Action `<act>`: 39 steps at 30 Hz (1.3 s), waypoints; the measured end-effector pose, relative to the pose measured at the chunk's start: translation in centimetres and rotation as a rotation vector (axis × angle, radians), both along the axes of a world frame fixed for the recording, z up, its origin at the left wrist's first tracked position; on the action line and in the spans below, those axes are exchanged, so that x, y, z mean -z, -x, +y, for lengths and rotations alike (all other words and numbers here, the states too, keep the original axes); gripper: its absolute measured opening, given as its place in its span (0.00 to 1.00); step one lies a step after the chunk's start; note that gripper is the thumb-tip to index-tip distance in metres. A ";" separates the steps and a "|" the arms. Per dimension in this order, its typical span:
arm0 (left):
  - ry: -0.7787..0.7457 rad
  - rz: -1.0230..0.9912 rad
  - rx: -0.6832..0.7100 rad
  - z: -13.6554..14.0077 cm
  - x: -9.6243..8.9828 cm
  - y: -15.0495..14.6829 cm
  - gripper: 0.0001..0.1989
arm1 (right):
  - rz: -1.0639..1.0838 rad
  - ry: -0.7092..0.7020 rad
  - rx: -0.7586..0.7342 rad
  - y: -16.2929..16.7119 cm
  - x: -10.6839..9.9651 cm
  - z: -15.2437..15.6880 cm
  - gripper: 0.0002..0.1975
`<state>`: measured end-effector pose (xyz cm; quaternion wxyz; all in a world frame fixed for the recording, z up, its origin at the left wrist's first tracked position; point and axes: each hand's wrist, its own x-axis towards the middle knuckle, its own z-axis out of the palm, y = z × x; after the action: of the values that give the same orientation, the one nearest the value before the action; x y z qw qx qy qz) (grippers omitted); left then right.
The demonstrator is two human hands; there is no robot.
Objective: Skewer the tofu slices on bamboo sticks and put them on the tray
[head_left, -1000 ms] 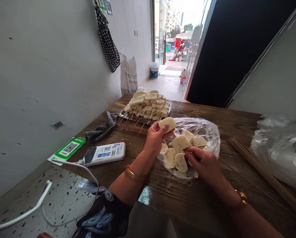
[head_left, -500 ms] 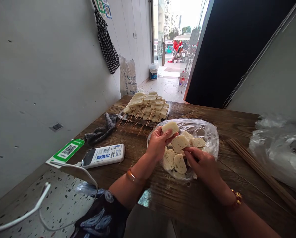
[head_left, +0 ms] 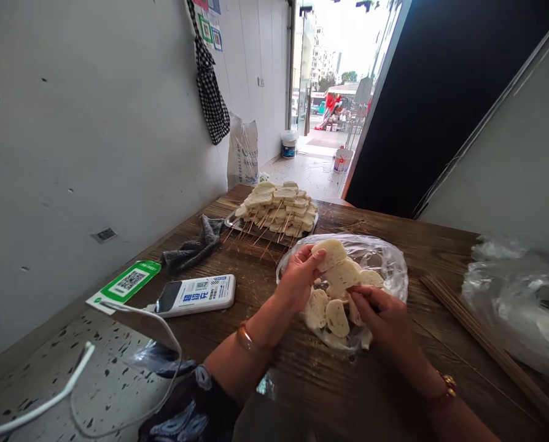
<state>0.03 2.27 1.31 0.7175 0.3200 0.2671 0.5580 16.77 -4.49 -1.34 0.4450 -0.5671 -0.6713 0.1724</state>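
My left hand [head_left: 304, 273] is closed on a pale steamed bun slice [head_left: 330, 253], thumb on its face. Just below it, a second bun slice [head_left: 343, 277] overlaps its lower edge. My right hand [head_left: 380, 310] pinches at that second slice's lower edge; whatever sits between thumb and finger is mostly hidden. Under both hands an opened clear plastic bag [head_left: 392, 261] holds several loose bun slices [head_left: 336, 317]. Beyond, a metal tray [head_left: 232, 222] carries a stacked heap of skewered bun slices [head_left: 279, 205], their thin sticks pointing towards me.
A bundle of thin wooden sticks [head_left: 463, 313] lies on the table at right, beside crumpled plastic bags [head_left: 527, 294]. To the left are a grey cloth [head_left: 194, 247], a white power bank [head_left: 201, 294] with a cable, and a green QR card [head_left: 129, 282]. A wall borders the left side.
The view has shifted slightly, so the scene sits lower and a little to the right. Both hands stay over the bag, the left still gripping its bun slice against the second one.
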 end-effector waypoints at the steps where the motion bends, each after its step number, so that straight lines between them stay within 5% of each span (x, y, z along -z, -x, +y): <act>1: 0.010 -0.022 0.006 0.0 -0.1 0.2 0.22 | -0.001 0.011 0.003 0.0 -0.1 -0.1 0.11; 9: -0.117 -0.035 0.169 -0.8 -0.6 0.4 0.20 | -0.015 0.076 0.006 0.3 -0.3 -0.6 0.13; 16: -0.222 0.042 0.015 -0.8 -0.6 0.6 0.19 | 0.007 0.202 -0.127 -1.2 -0.7 -0.1 0.13; 20: -0.250 0.128 -0.058 -0.9 -0.6 0.7 0.20 | 0.073 0.245 -0.067 -1.7 -0.2 0.1 0.15; 39: -0.313 0.184 0.018 -2.2 -1.3 0.1 0.13 | 0.072 0.160 0.001 -0.9 -0.5 -0.5 0.13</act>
<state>-0.08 0.07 2.64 0.6365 0.4798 0.2388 0.5546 17.63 -4.95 -0.87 0.4224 -0.5945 -0.6386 0.2456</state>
